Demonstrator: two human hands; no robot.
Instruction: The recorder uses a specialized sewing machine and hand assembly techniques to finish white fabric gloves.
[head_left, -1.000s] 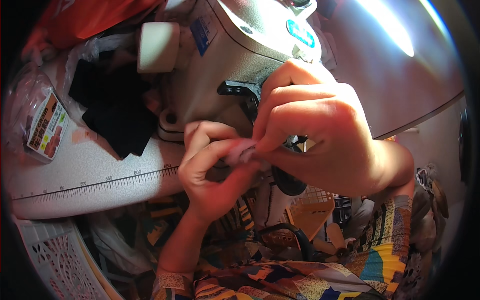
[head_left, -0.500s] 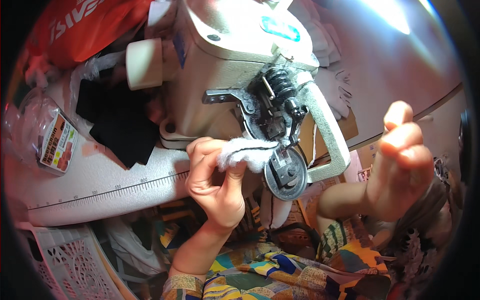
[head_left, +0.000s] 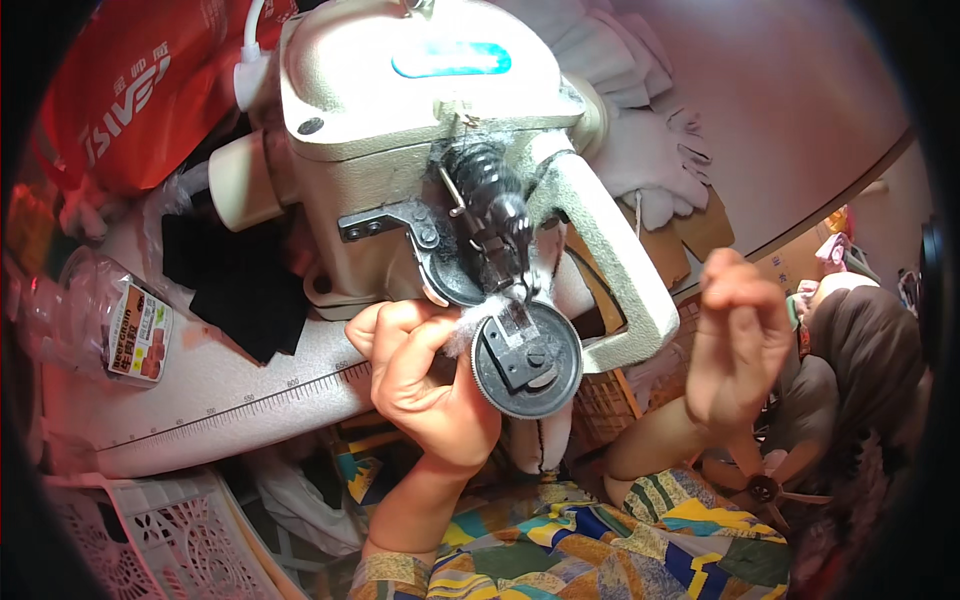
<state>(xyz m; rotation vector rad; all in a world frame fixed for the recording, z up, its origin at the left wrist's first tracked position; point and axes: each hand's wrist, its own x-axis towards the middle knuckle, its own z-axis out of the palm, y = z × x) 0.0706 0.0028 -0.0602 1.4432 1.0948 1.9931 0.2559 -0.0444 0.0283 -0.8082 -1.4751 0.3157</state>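
While left hand (head_left: 430, 400) pinches fluffy piece (head_left: 463, 333) at the disc's (head_left: 560, 365) left edge, likely steadying it there, right hand (head_left: 738, 345) hangs clear, apparently empty, fingers half-curled.

- I have the left forearm (head_left: 412, 510) rising from the lower edge, angled slightly to the right.
- My left hand (head_left: 437, 395) sits above its wrist, closed in a grip; the left fingers (head_left: 398, 345) are bent at the knuckles, with fingertips partly hidden.
- The left thumb (head_left: 464, 387) points upward, opposing them.
- I have the right forearm (head_left: 655, 447) slanting up and to the right.
- My right hand (head_left: 738, 352) is raised, well apart from the left and slightly higher in view; its fingers are bent, and blur obscures any gap to the thumb.
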